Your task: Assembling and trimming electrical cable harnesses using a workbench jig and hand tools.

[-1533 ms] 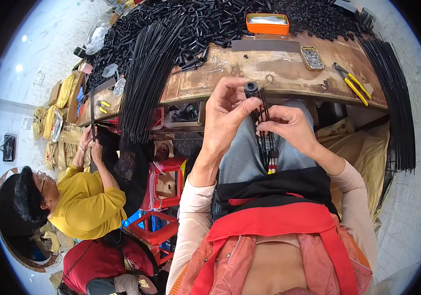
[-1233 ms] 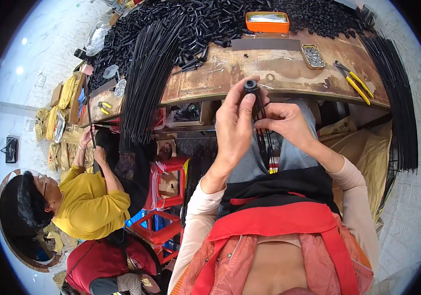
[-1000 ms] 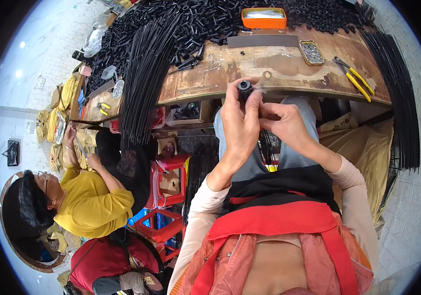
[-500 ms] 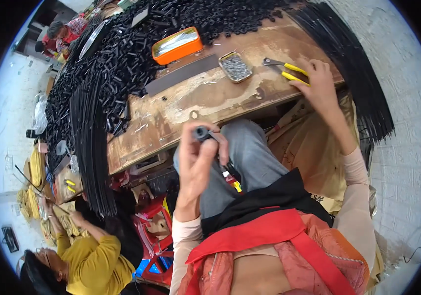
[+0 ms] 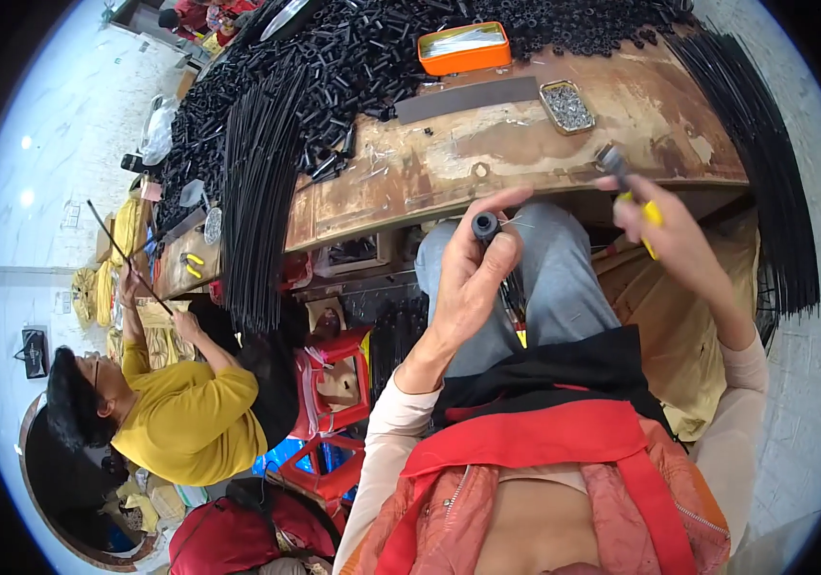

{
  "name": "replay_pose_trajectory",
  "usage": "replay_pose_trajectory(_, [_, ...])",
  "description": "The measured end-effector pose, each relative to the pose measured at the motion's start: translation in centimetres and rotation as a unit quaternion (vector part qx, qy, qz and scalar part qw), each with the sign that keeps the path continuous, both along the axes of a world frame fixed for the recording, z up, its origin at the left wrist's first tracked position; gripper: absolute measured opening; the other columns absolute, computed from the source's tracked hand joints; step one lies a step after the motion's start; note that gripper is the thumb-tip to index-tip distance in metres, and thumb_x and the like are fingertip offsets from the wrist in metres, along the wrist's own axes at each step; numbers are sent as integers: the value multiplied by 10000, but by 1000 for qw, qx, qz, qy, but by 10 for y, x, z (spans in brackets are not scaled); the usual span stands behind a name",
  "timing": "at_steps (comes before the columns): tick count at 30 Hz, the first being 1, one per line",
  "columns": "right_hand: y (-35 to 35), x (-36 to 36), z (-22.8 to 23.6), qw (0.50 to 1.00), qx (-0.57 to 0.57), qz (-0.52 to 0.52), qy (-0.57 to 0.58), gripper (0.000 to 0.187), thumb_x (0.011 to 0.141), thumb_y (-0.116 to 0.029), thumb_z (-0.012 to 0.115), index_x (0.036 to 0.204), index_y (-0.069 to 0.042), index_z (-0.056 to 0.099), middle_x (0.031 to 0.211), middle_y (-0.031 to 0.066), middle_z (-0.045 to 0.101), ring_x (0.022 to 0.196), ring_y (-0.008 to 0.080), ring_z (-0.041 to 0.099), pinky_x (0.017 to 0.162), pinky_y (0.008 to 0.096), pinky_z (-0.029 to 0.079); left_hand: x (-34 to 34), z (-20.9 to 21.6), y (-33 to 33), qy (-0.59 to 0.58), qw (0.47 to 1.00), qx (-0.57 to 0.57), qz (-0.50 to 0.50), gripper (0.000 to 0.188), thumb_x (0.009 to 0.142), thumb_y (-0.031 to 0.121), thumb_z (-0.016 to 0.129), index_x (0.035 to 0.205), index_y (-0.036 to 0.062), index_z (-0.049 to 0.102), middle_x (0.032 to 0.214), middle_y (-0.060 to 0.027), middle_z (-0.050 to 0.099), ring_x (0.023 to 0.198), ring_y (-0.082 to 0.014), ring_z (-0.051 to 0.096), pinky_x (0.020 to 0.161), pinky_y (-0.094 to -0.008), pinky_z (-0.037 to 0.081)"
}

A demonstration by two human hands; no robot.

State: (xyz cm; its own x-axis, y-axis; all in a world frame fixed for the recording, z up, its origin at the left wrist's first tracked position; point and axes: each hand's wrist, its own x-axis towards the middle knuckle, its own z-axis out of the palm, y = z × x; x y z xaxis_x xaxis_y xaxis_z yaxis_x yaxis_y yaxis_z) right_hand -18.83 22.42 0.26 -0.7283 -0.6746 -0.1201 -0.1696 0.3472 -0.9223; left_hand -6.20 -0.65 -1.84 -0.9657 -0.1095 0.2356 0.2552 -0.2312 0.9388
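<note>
In my left hand (image 5: 463, 287) is a short black tube (image 5: 485, 225), gripped between thumb and fingers with its hollow end facing up. Thin pale wires (image 5: 518, 221) stick out beside it. Below that hand, a dark rod with a yellow and red tip (image 5: 521, 336) shows over my lap; whether it joins the tube is hidden. My right hand (image 5: 676, 240) is closed round yellow-handled pliers (image 5: 653, 213), raised in front of the bench edge, their dark jaws pointing up and left. Motion blurs this hand and the tool.
On the wooden bench (image 5: 640, 115) are an orange box (image 5: 465, 61), a small tin of metal bits (image 5: 566, 106) and a grey strip (image 5: 468, 99). Black tubes (image 5: 353, 67) lie heaped behind. Black rod bundles hang at left (image 5: 262, 201) and right (image 5: 765, 153). A person in yellow (image 5: 190, 412) holds a rod.
My right hand has taken the pliers off the bench and lifted them toward me. The left hand still holds the tube, with thin wires now visible beside it. The whole view has shifted.
</note>
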Motion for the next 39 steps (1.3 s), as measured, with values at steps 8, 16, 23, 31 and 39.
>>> replay_pose_trajectory(8, [-50, 70, -1, 896, 10, 37, 443, 626, 764, 100, 610, 1351, -89, 504, 1148, 159, 495, 1059, 341, 511, 910, 400, 435, 32, 10, -1, 6, 998, -50, 30, 560, 977, 374, 564, 1350, -27, 447, 740, 60, 390, 640, -39, 337, 561, -207, 259])
replay_pose_trajectory(16, [-48, 69, 7, 869, 27, 70, 489, 613, 718, 75, 664, 1299, -73, 537, 1003, 124, 544, 943, 323, 560, 797, 393, 474, 53, 6, -12, -18, 998, -68, 10, 573, 919, 363, 660, 1329, -8, 511, 823, 21, 524, 703, -45, 434, 597, -193, 344])
replay_pose_trajectory(23, [-33, 75, 39, 825, 90, 349, -435, 461, 781, -126, 769, 1115, 32, 492, 638, 58, 578, 521, 132, 593, 472, 282, 457, 74, 10, -20, -22, 982, -157, -103, 468, 817, 257, 767, 1177, -16, 643, 1045, -25, 652, 866, -89, 545, 787, -250, 448])
replay_pose_trajectory(31, [-18, 72, 35, 912, 16, 212, 350, 469, 816, -13, 628, 1239, 31, 430, 908, 150, 568, 773, 317, 626, 685, 364, 492, 56, 19, -27, -61, 989, -127, -55, 344, 907, 61, 612, 1249, 47, 592, 991, -4, 602, 864, -59, 513, 774, -218, 438])
replay_pose_trajectory(39, [-20, 81, 29, 968, 22, 207, 137, 454, 842, -123, 651, 1237, 7, 468, 994, 163, 565, 858, 229, 608, 703, 336, 472, 55, 13, -31, -31, 990, -122, -67, 358, 961, 205, 598, 1267, 21, 573, 990, 6, 589, 850, -54, 479, 753, -205, 399])
